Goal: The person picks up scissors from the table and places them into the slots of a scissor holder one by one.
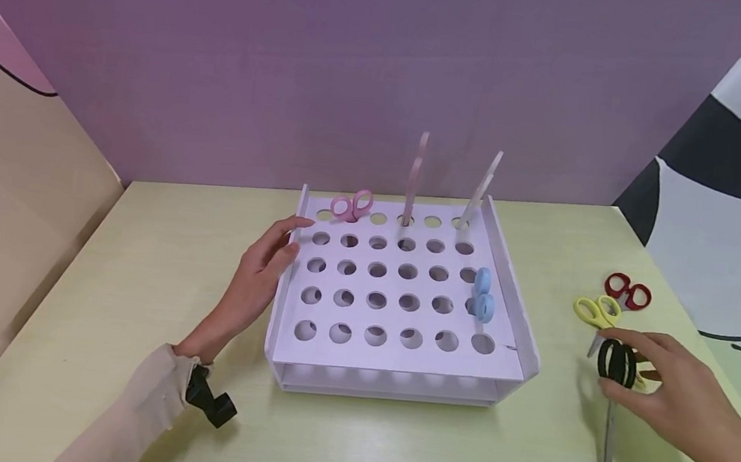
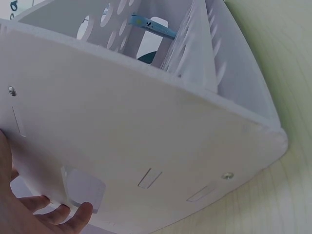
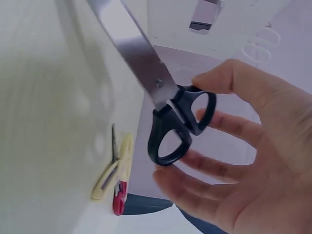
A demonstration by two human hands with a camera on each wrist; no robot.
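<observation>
My right hand [image 1: 672, 391] pinches black-handled scissors [image 1: 617, 362] by their handle loops, the blades pointing down over the table's right side. In the right wrist view the thumb and fingertips meet the loops, and the steel blades lie together. My left hand [image 1: 257, 279] holds the left wall of a white rack [image 1: 330, 355] with rows of round holes. Several of its fingertips show beside a cutout in that wall in the left wrist view. Light blue scissors [image 1: 483, 295] stand in a hole on the rack's right side, and pink scissors [image 1: 351, 205] in the back row.
A tall pink item [image 1: 414, 179] and a tall whitish item [image 1: 481, 186], both seen edge-on, rise from the back row. Yellow scissors [image 1: 598, 311] and red scissors [image 1: 628, 292] lie right of the rack. More yellow shows behind my right hand. A purple wall [image 1: 292, 72] closes off the back.
</observation>
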